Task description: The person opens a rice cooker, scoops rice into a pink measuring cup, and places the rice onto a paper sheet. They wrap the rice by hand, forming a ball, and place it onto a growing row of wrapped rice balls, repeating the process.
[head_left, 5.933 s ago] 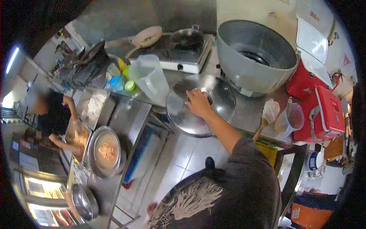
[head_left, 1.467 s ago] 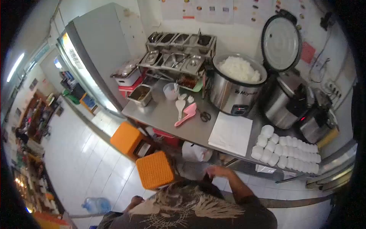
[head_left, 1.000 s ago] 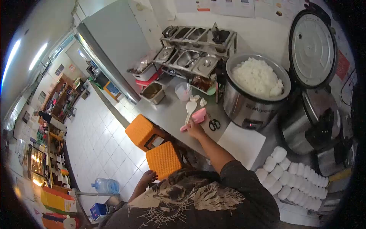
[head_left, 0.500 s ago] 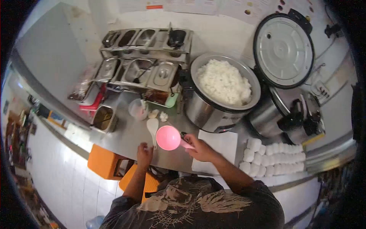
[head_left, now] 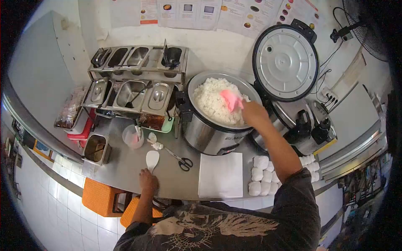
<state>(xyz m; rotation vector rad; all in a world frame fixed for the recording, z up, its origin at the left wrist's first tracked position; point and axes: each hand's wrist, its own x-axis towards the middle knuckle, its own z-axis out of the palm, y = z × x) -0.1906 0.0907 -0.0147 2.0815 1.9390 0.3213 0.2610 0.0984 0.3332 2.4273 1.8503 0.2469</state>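
Note:
My right hand (head_left: 254,115) is closed around the handle of a pink scoop (head_left: 230,100). The scoop's bowl rests against the heap of white rice (head_left: 213,98) in the large steel cooker (head_left: 209,136). At the counter's front edge, my left hand (head_left: 148,181) is closed over the handle of a white rice paddle (head_left: 152,159), whose flat head lies on the steel surface. Black-handled scissors (head_left: 183,162) and small crumpled white pieces (head_left: 155,142) lie beyond the paddle, near a clear plastic cup (head_left: 132,137).
A stack of white paper (head_left: 220,175) lies before the cooker. White rounded bundles (head_left: 262,175) sit in rows at right, partly behind my right arm. The cooker's lid (head_left: 286,62) stands raised by a second cooker (head_left: 293,119). Steel pans (head_left: 133,94) fill a rack at left.
My right hand has carried the pink scoop from over the counter up and right to the rice. My left hand has closed over the paddle's handle. The scissors are now uncovered.

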